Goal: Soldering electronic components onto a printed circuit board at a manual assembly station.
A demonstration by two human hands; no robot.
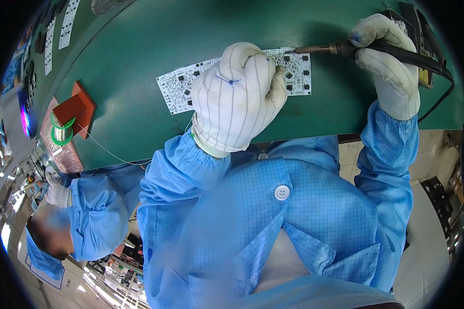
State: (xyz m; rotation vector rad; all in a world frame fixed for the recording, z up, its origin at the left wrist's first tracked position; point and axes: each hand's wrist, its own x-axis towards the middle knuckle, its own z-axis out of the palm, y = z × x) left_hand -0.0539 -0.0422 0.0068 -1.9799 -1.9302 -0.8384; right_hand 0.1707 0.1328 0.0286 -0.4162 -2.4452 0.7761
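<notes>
A white circuit board strip (178, 91) with small black parts lies on the green bench top. My left hand (237, 98), in a white striped glove, is closed above its middle and hides that part. Thin solder wire (280, 59) sticks out from its fingertips toward the upper edge of the board. My right hand (389, 64), also gloved, grips a soldering iron (353, 50) by its black handle. The iron points left, and its tip meets the board's upper edge close to the wire end.
A green solder spool (62, 133) sits on a reddish-brown stand (85, 108) at the left, its wire trailing toward me. An iron holder (423, 41) stands at the far right, with the iron's cable looping beside it. Another person (95, 216) in blue sits at left. More board strips (68, 23) lie upper left.
</notes>
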